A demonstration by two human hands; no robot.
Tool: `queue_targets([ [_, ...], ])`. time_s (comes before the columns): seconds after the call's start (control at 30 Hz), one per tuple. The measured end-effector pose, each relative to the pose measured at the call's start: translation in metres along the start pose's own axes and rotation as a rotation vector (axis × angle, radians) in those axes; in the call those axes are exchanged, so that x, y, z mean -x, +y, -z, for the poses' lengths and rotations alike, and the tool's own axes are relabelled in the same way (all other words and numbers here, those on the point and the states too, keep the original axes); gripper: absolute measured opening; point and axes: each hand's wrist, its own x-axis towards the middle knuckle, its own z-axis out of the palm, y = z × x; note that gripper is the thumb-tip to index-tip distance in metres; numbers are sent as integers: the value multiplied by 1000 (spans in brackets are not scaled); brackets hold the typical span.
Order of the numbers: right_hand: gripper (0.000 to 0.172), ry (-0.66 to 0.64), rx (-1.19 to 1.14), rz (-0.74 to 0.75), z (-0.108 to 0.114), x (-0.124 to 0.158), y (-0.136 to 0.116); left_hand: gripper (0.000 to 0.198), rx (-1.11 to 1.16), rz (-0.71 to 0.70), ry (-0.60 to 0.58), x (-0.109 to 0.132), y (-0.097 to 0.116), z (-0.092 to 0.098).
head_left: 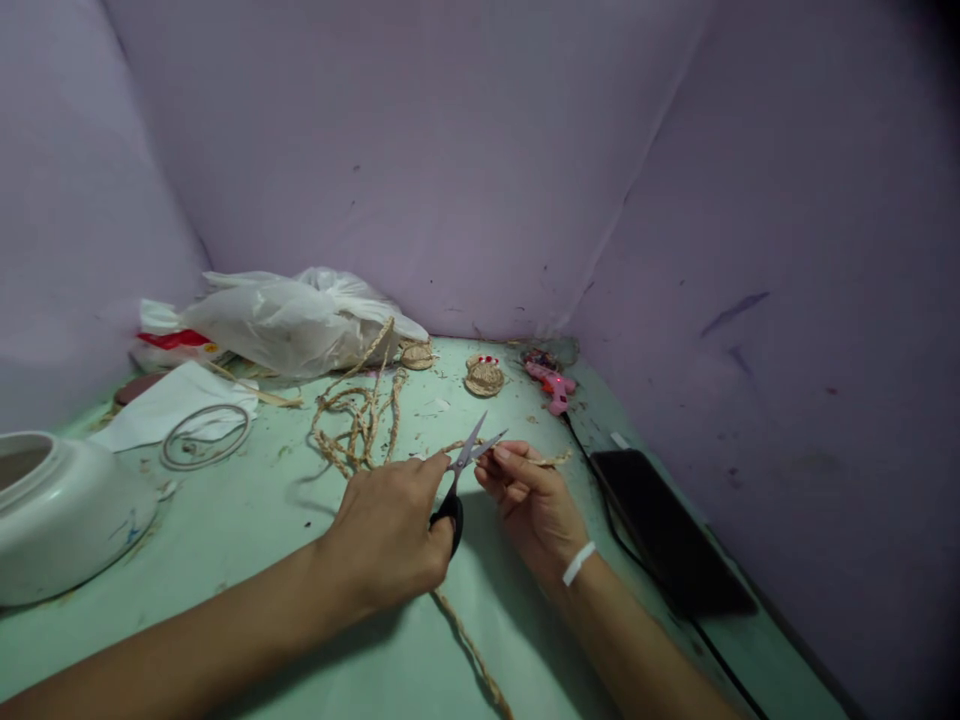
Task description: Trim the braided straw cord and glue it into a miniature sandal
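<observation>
Walls point(420, 150), mauve and scuffed, rise on the far, left and right sides. They enclose a pale green table point(247, 500), marked here and there with specks. A crumpled white bag point(277, 320) lies far left, against the far wall, with a red and white packet point(176, 340) at its left end. A white pot point(75, 530) sits at the left, cut off by the edge of the view. On the right, a black tablet point(671, 530) lies flat beside a dark cable point(718, 655).

In the middle, the left hand point(394, 525) grips the scissors by their black handle. The right hand point(536, 500) is closed narrowly, thumb against fingers, pinching a braid point(373, 415), whose end pokes out to the right. The rest of the braid lies in loose loops just far of the left hand; another length trails to the near edge (I cannot tell whether it is the same piece).

White paper point(172, 400) lies left of the loops, with a thin ring point(202, 464) partly over it. The scissors point(460, 467) have their blades spread, tips beside the right fingers; whether the braid runs between them is unclear. Far right sits a pink glue gun point(553, 385). Left of it rests a woven disc point(484, 378) (red and white trim at its far edge). Smallest is a white band point(578, 563) on the right wrist.
</observation>
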Motion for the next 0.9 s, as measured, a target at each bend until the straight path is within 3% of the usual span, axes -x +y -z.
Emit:
queue_targets([
  [0.5,19,23,-1,98,-3,6,13,39,-110,22,-37,3,6,5],
  [0.9,18,23,-127,-13,-4,5,14,40,-77,43,5,4,8,1],
])
